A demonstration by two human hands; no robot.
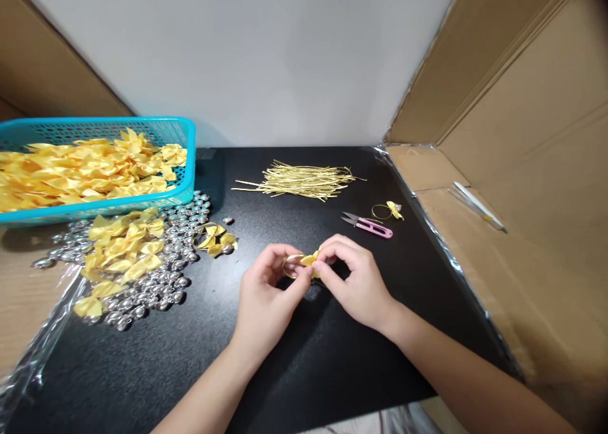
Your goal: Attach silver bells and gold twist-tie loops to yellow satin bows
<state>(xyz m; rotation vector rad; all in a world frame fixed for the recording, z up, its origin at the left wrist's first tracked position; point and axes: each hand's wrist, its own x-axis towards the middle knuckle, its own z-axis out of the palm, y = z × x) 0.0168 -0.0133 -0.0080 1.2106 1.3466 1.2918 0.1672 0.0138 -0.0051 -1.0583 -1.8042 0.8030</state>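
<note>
Over the middle of the black table (pixel 294 358), my left hand (pixel 266 294) and my right hand (pixel 356 282) meet, both pinched on a small yellow ribbon bow (pixel 308 258). A thin gold wire loop (pixel 291 261) hangs from the bow beside my left fingers. A bundle of gold wire ties (pixel 299 180) lies farther back. Pink thread snips (pixel 373 226) lie just beyond my right hand, next to a finished bow on a gold loop (pixel 388 210).
A turquoise basket (pixel 187 161) full of yellow bows stands at the far left. In front of it lie loose yellow bows (pixel 123 247) on a heap of silver beads (pixel 166 282). Cardboard panels (pixel 522 168) wall the right side, with a pen-like tool (pixel 477 206) on them.
</note>
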